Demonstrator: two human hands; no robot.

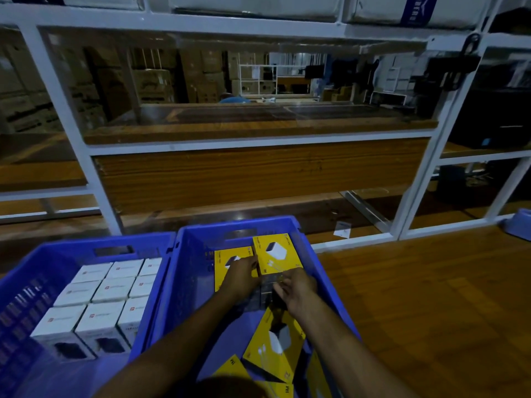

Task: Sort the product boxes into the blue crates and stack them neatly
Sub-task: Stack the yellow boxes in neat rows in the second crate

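Two blue crates stand side by side on the floor. The left crate [86, 248] holds several white product boxes [110, 288] packed in neat rows. The right crate [321, 271] holds yellow product boxes: two lie flat at its far end [277, 251], others lie loose and tilted at the near end [275, 340]. Both of my hands reach into the right crate. My left hand [241, 280] rests on the far left yellow box [222, 265]. My right hand [296, 288] touches a dark box face [268, 285] between the two; whether it grips it is unclear.
A white metal shelving frame [258, 142] with wooden boards stands right behind the crates. Wooden floor [431, 297] stretches to the right. A pale blue plastic object [520, 224] sits at the far right edge. A small white paper [342, 229] lies under the shelf.
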